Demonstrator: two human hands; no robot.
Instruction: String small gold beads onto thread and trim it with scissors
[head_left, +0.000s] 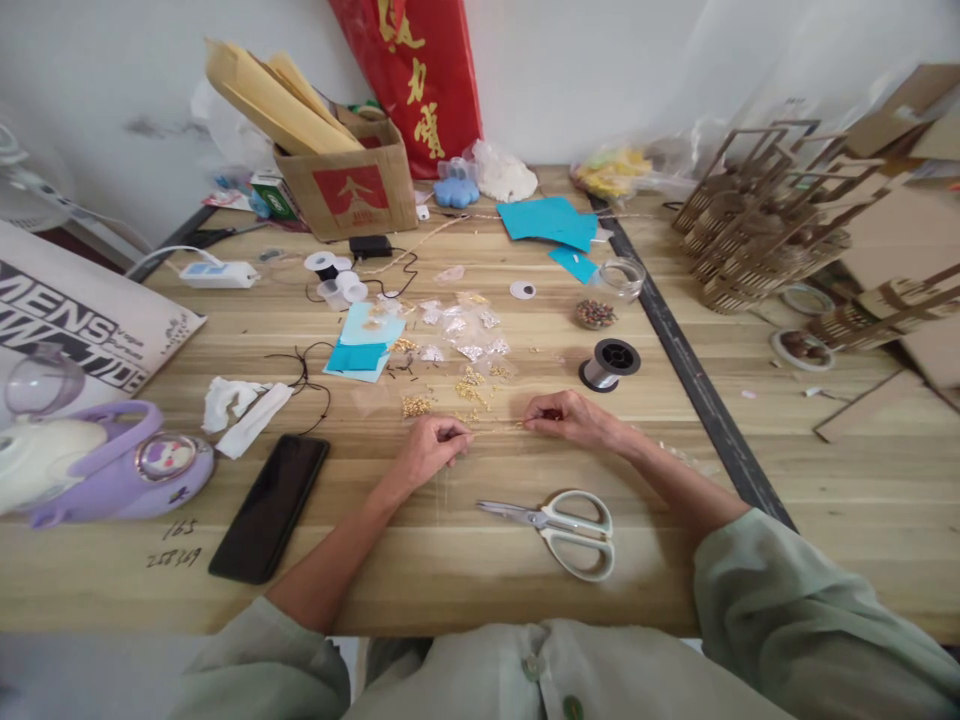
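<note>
A thin, pale strand (495, 430) with small gold bits on it stretches between my two hands, just above the wooden table. My left hand (431, 452) pinches its left end between thumb and fingers, and a fine loose end seems to hang below. At the other end my right hand (566, 416) is closed in a pinch, with a small golden bit at the fingertips. Piles of gold beads (471, 388) lie just beyond the hands. Scissors (566, 525) with pale handles rest in front of me, blades to the left. A spool of fine thread or wire (610, 364) stands beyond my right hand.
A black phone (270, 508) and a purple bottle (127, 460) are on the left. Blue cards (360, 345), plastic bags (469, 325) and a jar of beads (595, 314) lie farther back. Wooden baskets (750, 235) crowd the right; a cardboard box (349, 185) stands at the back.
</note>
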